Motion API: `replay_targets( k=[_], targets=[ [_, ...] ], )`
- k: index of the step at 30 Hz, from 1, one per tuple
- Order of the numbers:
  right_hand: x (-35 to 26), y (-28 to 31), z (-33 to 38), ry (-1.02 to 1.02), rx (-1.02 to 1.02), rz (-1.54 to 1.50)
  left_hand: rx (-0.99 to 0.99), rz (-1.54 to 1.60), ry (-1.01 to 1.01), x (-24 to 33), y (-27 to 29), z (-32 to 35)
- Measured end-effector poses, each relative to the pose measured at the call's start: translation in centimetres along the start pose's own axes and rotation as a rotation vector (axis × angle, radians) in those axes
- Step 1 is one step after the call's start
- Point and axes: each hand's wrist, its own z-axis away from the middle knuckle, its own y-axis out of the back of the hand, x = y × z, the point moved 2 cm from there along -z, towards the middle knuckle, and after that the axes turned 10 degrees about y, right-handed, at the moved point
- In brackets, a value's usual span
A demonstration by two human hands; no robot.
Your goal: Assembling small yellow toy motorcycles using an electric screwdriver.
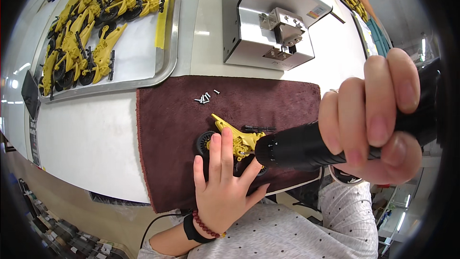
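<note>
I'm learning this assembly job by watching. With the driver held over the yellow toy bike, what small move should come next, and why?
Probably lower the driver tip onto the toy bike. The left hand already pins the bike flat on the brown cloth, and the right hand holds the driver just beside its frame. Whether a screw is loaded is hidden; spares lie nearby.

Yellow toy motorcycle (pixel 235 139) on dark brown cloth (pixel 172 129).

Table: a big white table top (pixel 91 139) with a curved front edge.
Cloth: a dark brown fuzzy towel (pixel 172 115) lies flat on it.
Light: bright lamps shine on the smooth white top.
Floor: too dim to see.
</note>
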Motion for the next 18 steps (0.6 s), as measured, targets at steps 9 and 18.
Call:
replay_targets(
  k=[9, 18],
  targets=[
    [0.2, -1.0, -0.1, -0.05, -0.026, 0.115, 0.013, 0.03, 0.06, 0.1, 0.2, 0.0],
    [0.8, -2.9, -0.5, -0.1, -0.038, 0.144, 0.054, 0.055, 0.005, -0.3, -0.2, 0.1]
  ],
)
